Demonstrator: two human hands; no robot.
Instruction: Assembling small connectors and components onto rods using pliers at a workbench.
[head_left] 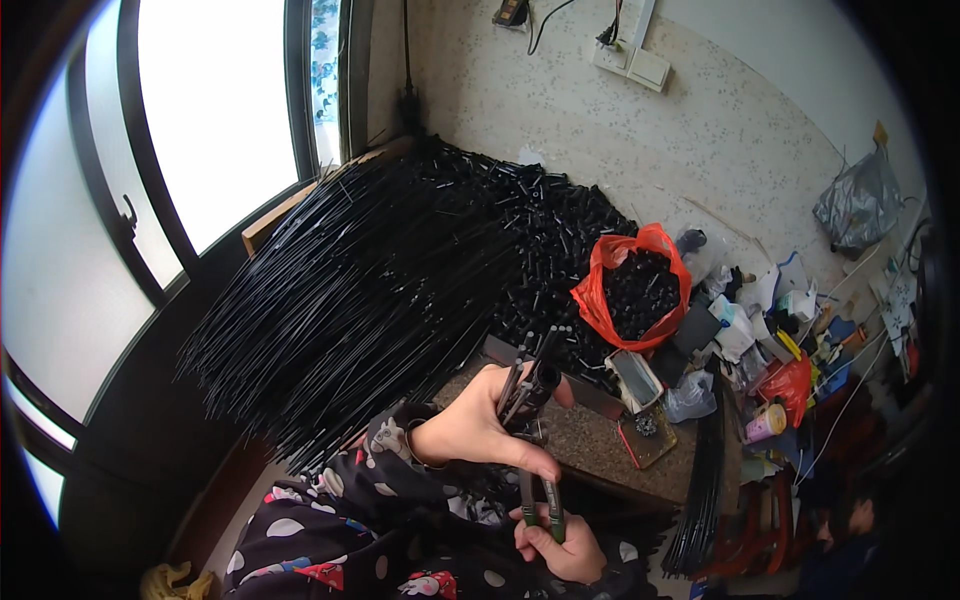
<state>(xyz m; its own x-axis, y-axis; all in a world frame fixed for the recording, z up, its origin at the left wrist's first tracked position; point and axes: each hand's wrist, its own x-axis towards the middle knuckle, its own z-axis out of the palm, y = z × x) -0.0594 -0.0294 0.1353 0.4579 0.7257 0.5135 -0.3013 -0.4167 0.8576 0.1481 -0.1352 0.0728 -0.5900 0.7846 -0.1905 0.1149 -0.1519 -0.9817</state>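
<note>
My left hand (468,420) is closed around a small bundle of black rods with a round black fitting (541,378), held above the near part of the table. The rods' pale ends poke up past my fingers, and their lower part is hidden by the hand. Just below, my right hand (572,556) grips a pair of pliers (555,502) with green handles. The pliers point up towards my left thumb, and the thumb hides part of the jaws. I cannot tell whether the jaws touch the rods.
A great heap of long black rods (350,270) covers the left of the table. Behind lie many short black tubular pieces (560,210). A red plastic bag (590,300) holds small black parts. Right of it are clutter, a paper cup (766,424) and more rods (703,500).
</note>
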